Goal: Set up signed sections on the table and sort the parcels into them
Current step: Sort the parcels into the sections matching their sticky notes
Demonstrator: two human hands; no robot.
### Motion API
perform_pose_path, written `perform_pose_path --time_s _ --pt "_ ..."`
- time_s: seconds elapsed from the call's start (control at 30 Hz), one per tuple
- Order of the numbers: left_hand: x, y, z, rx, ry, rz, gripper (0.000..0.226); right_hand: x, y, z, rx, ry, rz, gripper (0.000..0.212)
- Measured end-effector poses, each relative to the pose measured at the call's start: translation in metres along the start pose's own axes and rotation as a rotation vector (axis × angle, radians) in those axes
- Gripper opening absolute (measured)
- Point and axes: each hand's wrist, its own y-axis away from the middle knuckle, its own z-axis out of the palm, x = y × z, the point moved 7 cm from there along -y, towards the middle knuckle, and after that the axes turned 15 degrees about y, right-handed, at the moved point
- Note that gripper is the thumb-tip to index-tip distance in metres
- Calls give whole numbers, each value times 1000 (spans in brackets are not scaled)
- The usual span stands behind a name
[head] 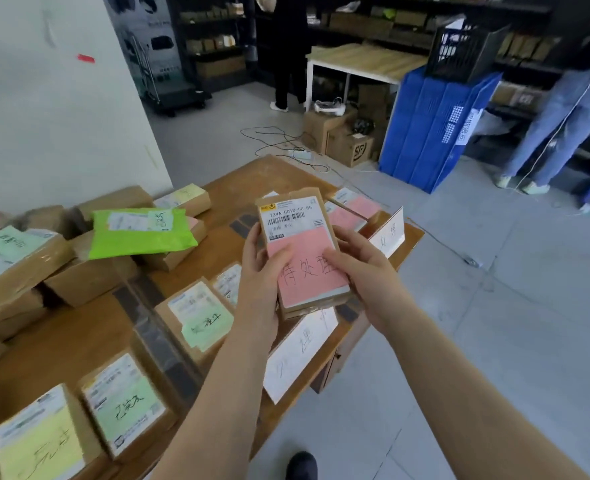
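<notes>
I hold a brown cardboard parcel (300, 237) with a white barcode label and a pink handwritten note above the wooden table (248, 181). My left hand (264, 268) grips its left edge, thumb on the pink note. My right hand (363, 271) grips the right edge, thumb on the note too. White folded paper signs stand at the table's right edge: one (389, 235) behind my right hand, one (297, 355) under the parcel. Two pink-noted parcels (352, 211) lie at the far right. Green-noted parcels (200, 318) (124, 403) and a yellow-noted one (40, 441) lie nearer.
A pile of unsorted brown boxes with a bright green mailer (141, 232) sits at the left by the white wall. Dark tape strips (155, 334) divide the tabletop. Beyond are blue crates (432, 126), floor boxes, cables, shelves and two standing persons (290, 50) (570, 109).
</notes>
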Motion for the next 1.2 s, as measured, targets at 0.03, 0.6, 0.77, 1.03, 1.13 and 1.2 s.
perform_pose_path --time_s 0.03,0.6,0.77,1.03,1.13,1.2 --pt "-2 -12 6 0 -16 0 55 -2 -12 -6 2 -3 1 38" --pt "-76 -125 118 247 -165 111 55 -1 -179 -136 -238 21 9 29" --pt "-97 -133 151 368 -243 199 48 -2 -212 -170 -337 58 -13 30" --pt "-107 -157 159 495 -389 247 60 9 -258 -181 -434 153 -12 33" --pt "-106 -175 149 507 -368 236 57 11 -280 -170 -448 206 -12 42" --pt "-107 -185 144 502 -371 222 57 11 -289 -164 -458 226 -23 43"
